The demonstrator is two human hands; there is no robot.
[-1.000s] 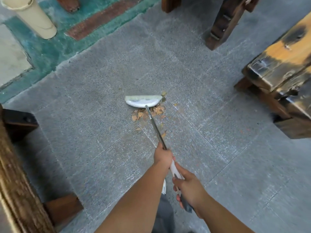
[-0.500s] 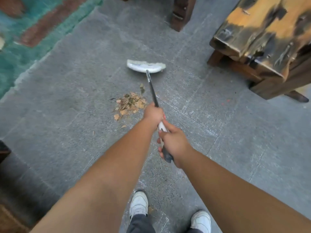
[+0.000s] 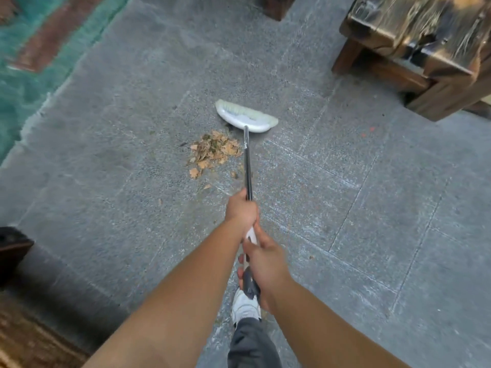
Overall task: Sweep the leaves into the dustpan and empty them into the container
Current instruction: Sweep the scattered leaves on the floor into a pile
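Observation:
A small pile of dry brown leaves [image 3: 212, 151] lies on the grey stone floor [image 3: 345, 208], with a few loose leaves toward me. The broom's white head [image 3: 245, 119] rests on the floor just beyond and right of the pile. Its dark handle [image 3: 248, 168] runs back to me. My left hand [image 3: 241, 212] grips the handle higher up, and my right hand [image 3: 265, 266] holds the handle's end. No dustpan or container is in view.
A heavy charred wooden bench [image 3: 425, 49] stands at the upper right. Another wooden leg [image 3: 277, 6] is at the top. Green and brown paving [image 3: 32, 62] borders the floor on the left. Dark wooden furniture [image 3: 13, 248] sits at the lower left. My white shoe [image 3: 245, 306] is below my hands.
The broom head has come off the leaves and now rests beyond and right of the pile, which is more gathered. The view shifted; my hands keep their grip.

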